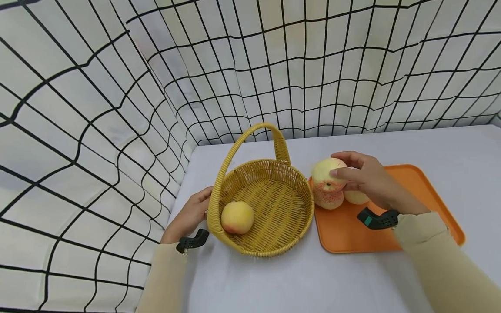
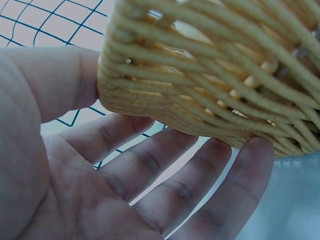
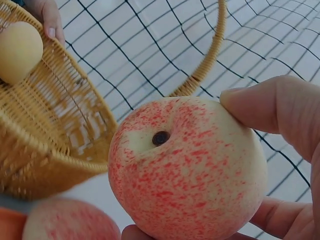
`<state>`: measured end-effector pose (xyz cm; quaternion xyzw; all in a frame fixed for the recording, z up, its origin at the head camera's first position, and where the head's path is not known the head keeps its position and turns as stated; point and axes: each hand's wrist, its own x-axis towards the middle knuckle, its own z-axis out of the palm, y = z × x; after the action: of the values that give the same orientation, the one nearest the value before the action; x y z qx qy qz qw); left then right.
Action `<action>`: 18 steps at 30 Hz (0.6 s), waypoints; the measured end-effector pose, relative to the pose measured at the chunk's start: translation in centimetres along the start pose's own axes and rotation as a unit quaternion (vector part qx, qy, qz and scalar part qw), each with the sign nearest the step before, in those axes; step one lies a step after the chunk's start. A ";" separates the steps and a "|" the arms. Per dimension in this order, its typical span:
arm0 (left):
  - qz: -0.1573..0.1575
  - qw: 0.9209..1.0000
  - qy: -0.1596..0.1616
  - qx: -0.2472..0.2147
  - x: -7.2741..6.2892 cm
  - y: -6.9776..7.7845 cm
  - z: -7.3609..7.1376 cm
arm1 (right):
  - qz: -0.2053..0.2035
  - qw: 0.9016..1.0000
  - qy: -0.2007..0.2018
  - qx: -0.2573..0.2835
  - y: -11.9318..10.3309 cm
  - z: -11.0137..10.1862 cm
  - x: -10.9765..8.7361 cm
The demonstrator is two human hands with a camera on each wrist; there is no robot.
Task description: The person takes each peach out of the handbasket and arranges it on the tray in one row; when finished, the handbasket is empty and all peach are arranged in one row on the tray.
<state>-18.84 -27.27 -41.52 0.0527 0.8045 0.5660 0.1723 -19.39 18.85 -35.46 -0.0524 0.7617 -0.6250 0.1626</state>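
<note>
My right hand [image 1: 365, 178] holds a pale peach [image 3: 187, 170] with red speckles, thumb on one side and fingers on the other. The peach is above the left end of an orange tray [image 1: 360, 239], close to the rim of a yellow wicker basket [image 1: 278, 208]. My left hand [image 1: 192, 217] holds the basket by its left outer side. In the left wrist view the thumb rests on the wicker wall [image 2: 200, 80] and the fingertips touch its lower edge. One yellow peach [image 1: 237, 218] lies inside the basket, toward its left.
Beneath the held peach, another red-speckled peach [image 1: 328, 201] is on the tray, with a paler peach [image 1: 357, 198] beside it, partly covered by my right hand. The basket's tall handle [image 1: 235, 152] arches over its left side. Black netting [image 1: 305, 69] stands behind and left of the white table [image 1: 289, 282].
</note>
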 end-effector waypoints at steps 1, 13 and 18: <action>0.001 1.000 -0.001 0.000 0.0 0.0 0.0 | 0.002 1.000 0.004 0.005 0.2 -0.5 -0.2; 0.005 1.000 -0.004 -0.007 0.0 -0.3 -0.1 | -0.015 0.997 0.047 0.065 3.4 -5.3 -1.9; 0.008 1.000 -0.005 -0.010 0.0 -0.3 -0.1 | -0.024 0.992 0.064 0.107 4.7 -6.8 -2.5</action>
<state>-18.86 -27.46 -41.81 0.0601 0.7974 0.5750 0.1728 -18.60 26.95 -38.48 -0.0129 0.6977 -0.7087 0.1034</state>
